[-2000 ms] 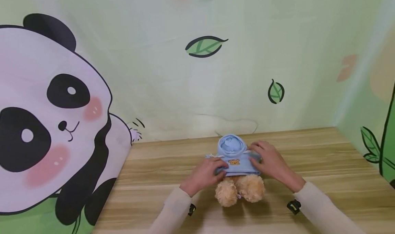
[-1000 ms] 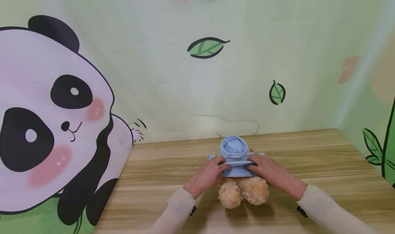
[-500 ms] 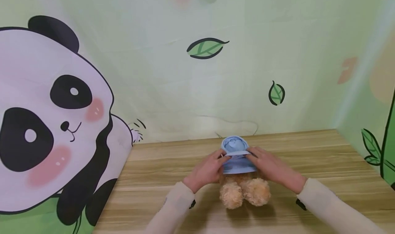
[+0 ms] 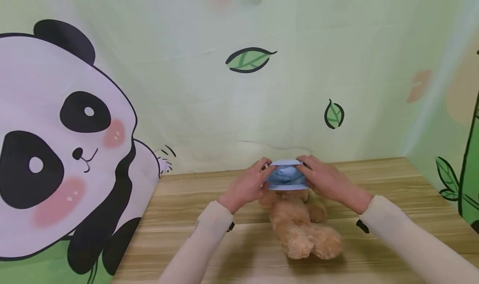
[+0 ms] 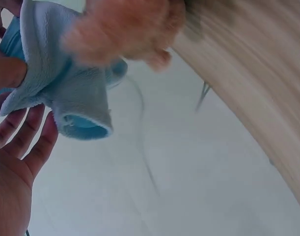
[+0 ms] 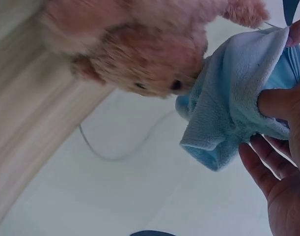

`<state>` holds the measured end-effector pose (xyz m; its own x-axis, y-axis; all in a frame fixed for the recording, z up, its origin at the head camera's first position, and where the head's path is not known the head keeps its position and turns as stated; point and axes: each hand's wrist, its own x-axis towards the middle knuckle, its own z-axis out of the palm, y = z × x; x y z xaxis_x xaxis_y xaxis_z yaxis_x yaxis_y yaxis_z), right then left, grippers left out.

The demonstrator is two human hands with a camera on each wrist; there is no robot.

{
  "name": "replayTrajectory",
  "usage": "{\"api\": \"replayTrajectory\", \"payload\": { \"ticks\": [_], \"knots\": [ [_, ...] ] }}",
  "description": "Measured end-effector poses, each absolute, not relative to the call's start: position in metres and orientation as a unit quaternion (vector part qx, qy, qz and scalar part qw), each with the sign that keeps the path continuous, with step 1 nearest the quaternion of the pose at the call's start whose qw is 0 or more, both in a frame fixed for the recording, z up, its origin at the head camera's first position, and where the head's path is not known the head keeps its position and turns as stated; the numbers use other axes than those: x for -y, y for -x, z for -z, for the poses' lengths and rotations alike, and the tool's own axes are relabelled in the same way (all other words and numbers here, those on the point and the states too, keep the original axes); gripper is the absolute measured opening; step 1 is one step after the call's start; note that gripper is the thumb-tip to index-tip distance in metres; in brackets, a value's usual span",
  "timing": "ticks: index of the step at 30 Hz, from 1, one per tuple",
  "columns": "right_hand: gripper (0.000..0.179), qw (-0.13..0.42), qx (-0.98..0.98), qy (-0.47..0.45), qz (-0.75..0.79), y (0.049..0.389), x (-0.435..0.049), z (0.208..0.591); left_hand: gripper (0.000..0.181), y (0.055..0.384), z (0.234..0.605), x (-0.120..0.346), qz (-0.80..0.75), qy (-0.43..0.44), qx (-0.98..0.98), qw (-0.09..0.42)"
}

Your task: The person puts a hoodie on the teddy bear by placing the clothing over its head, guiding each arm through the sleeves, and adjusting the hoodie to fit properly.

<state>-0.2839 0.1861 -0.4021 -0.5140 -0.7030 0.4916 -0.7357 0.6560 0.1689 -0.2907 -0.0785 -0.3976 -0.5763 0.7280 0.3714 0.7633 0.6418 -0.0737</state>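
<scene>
A light-brown plush teddy bear point(image 4: 292, 221) lies on its back, legs toward me, its torso uncovered. A small light-blue hoodie point(image 4: 287, 176) is bunched up at the bear's head end, its inside partly showing. My left hand point(image 4: 245, 188) pinches the hoodie's turned-up edge on the left, thumb against fingers. On the opposite side my right hand point(image 4: 329, 180) grips the same edge. In the left wrist view a sleeve of the hoodie point(image 5: 83, 88) hangs loose beyond the fingers. The right wrist view shows the bear's face point(image 6: 145, 59) beside the cloth.
The bear is on a wood-grain table point(image 4: 179, 234). Behind the table's far edge stands a pale green backdrop point(image 4: 187, 88) with printed leaves. A large printed panda point(image 4: 93, 151) covers the left side, and a green printed panel point(image 4: 464, 151) borders the right.
Both hands have moved from the hoodie's sides to its edge and drawn it up and away toward the bear's head. The bear's torso has come into view, and its legs have shifted slightly right.
</scene>
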Motion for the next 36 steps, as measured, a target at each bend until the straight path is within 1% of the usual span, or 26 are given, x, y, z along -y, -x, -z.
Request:
{"api": "replayTrajectory", "payload": {
  "ticks": [4,9,15,21,26,30,36],
  "knots": [
    [0.050,0.282,0.865,-0.415,-0.027,0.293,-0.184,0.392,0.045,0.299,0.392,0.080,0.046,0.423,0.878,0.221],
    [0.048,0.314,0.853,-0.417,-0.002,0.306,-0.186,0.387,0.041,0.312,0.390,0.077,0.035,0.420,0.865,0.272],
    [0.050,0.356,0.830,-0.426,0.057,0.324,-0.190,0.387,0.039,0.329,0.391,0.076,0.001,0.409,0.860,0.307],
    [0.048,0.373,0.819,-0.427,0.090,0.343,-0.190,0.395,0.039,0.348,0.400,0.076,-0.024,0.401,0.856,0.326],
    [0.046,0.349,0.828,-0.421,0.124,0.361,-0.190,0.412,0.041,0.368,0.424,0.077,-0.017,0.399,0.860,0.317],
    [0.046,0.337,0.822,-0.430,0.162,0.367,-0.195,0.426,0.042,0.377,0.446,0.077,-0.035,0.402,0.857,0.322],
    [0.051,0.368,0.800,-0.426,0.208,0.376,-0.203,0.443,0.038,0.386,0.462,0.071,-0.084,0.399,0.842,0.354]
  ]
}}
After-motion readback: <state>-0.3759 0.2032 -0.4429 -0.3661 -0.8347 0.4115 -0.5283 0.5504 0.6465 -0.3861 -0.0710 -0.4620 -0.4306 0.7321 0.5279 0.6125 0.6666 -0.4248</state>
